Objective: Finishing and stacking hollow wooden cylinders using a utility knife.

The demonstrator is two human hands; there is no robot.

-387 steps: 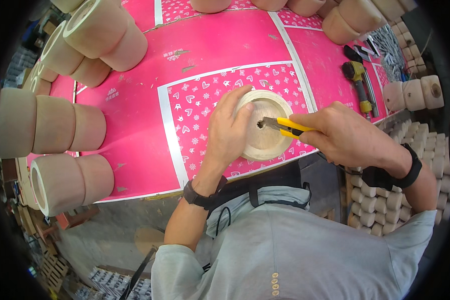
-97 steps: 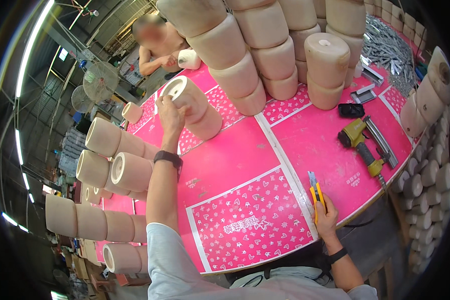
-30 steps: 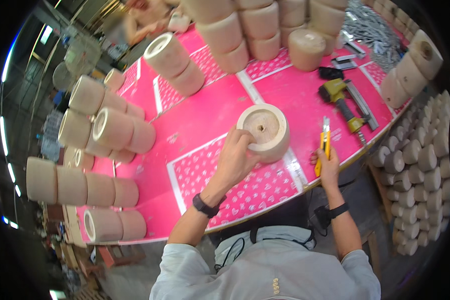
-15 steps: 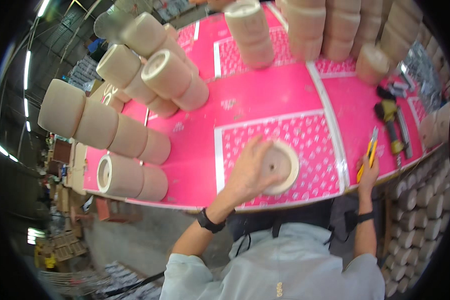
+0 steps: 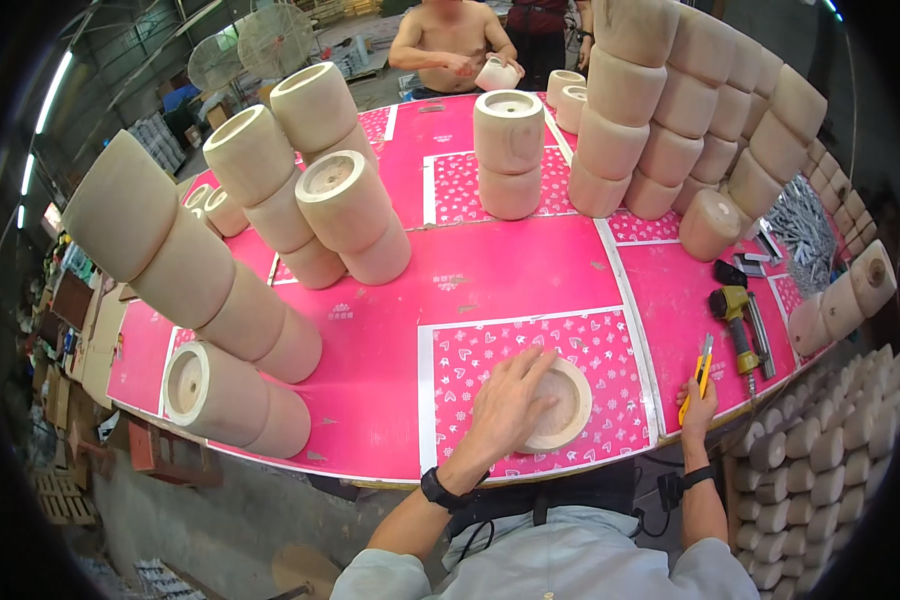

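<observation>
My left hand [image 5: 511, 402], with its fingers stretched out, rests over the left side of a round, pale wooden piece [image 5: 573, 420]. The piece lies on a pink patterned sheet, its raised rim and hollow facing up. The hand covers part of the hollow, with the thumb reaching into it. At the table's near right edge, my right hand [image 5: 699, 408] is closed round a yellow utility knife [image 5: 703, 376], its blade pointing up and away from me.
Stacks of wooden blocks [image 5: 200, 270] lean at the left; taller stacks [image 5: 618, 110] stand at the far right. A yellow-black air tool [image 5: 737, 325] lies beyond the knife beside metal strips. Across the pink table [image 5: 370, 370], a co-worker [image 5: 455, 45] handles a pale piece; another person stands beside.
My view has tilted up, bringing the people across the table into sight. The left hand's fingers now lie flatter over the wooden piece. The right hand still holds the knife.
</observation>
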